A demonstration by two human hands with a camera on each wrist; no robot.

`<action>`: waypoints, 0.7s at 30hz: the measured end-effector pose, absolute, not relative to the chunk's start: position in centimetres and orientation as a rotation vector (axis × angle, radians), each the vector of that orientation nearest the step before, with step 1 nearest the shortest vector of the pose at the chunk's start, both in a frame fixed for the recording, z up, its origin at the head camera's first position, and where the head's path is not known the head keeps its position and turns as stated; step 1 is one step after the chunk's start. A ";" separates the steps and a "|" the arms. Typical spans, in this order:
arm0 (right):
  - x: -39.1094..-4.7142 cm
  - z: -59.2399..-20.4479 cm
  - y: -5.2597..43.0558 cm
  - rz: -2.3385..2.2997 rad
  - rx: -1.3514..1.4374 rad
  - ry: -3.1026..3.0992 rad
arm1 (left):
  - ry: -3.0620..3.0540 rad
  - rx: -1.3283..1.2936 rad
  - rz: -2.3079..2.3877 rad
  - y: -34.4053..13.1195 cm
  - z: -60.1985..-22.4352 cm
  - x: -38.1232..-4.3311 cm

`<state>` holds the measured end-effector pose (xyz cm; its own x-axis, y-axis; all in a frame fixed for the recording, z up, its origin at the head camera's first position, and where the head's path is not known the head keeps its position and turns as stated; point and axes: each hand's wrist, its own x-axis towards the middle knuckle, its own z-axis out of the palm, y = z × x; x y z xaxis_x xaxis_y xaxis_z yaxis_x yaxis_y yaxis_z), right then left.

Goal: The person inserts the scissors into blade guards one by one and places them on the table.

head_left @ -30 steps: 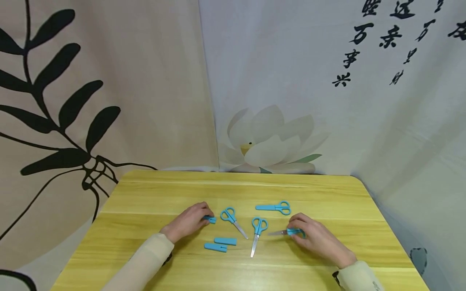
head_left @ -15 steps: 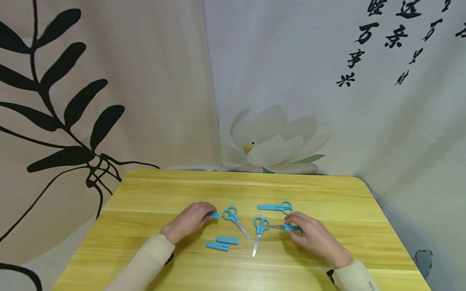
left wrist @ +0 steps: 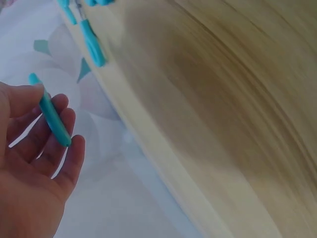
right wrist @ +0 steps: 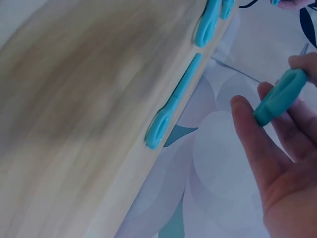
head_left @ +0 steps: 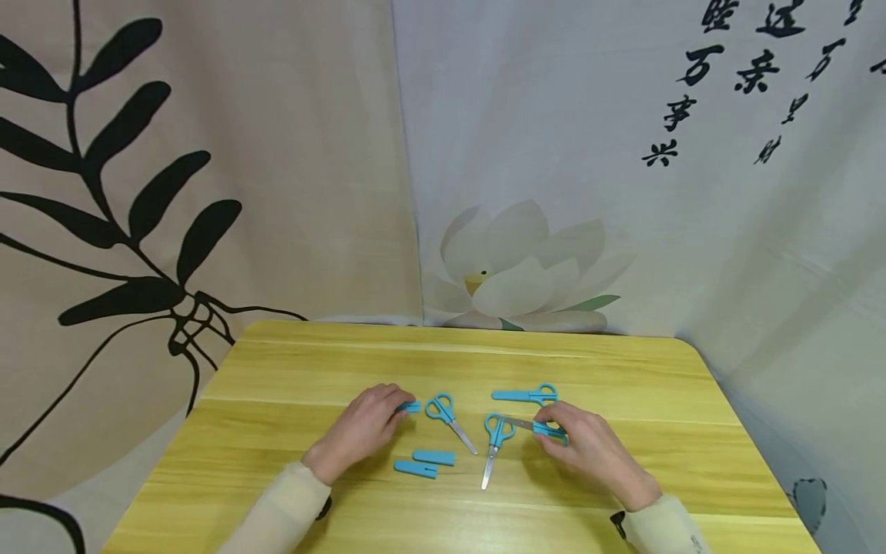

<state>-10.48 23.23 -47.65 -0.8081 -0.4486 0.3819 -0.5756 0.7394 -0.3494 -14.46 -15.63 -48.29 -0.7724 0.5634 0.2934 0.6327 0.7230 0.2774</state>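
My left hand [head_left: 363,429] pinches a blue scissors cover [left wrist: 53,116] between thumb and fingers, raised off the table in the left wrist view. My right hand [head_left: 591,446] grips a pair of blue-handled scissors [right wrist: 282,96] by the handles, the bare blade pointing left towards the other hand. Two uncovered scissors lie between the hands: one [head_left: 440,408] slants near the left fingertips, and another [head_left: 498,432] has its blade towards me. The tip of the held blade overlaps that second pair's handle in the head view; contact cannot be judged.
Covered scissors [head_left: 521,395] lie farther back, with the handle to the right. Two loose blue covers, one [head_left: 434,458] behind the other [head_left: 415,468], lie front left. The wooden table [head_left: 332,354] ends at a printed cloth backdrop [head_left: 311,192].
My right hand has brought the scissors leftwards, and their blade now tilts up to the left. The left hand has shifted slightly right and up with the cover. The head view has shifted slightly.
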 end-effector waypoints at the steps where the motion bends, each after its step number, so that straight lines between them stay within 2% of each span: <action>1: -10.5 -47.6 23.1 0.672 0.803 -2.653 | -2.730 -0.954 -0.557 -15.5 -48.1 -14.3; 21: -11.1 -46.1 20.0 0.740 0.859 -2.501 | -2.577 -0.971 -0.726 -13.2 -46.0 -12.3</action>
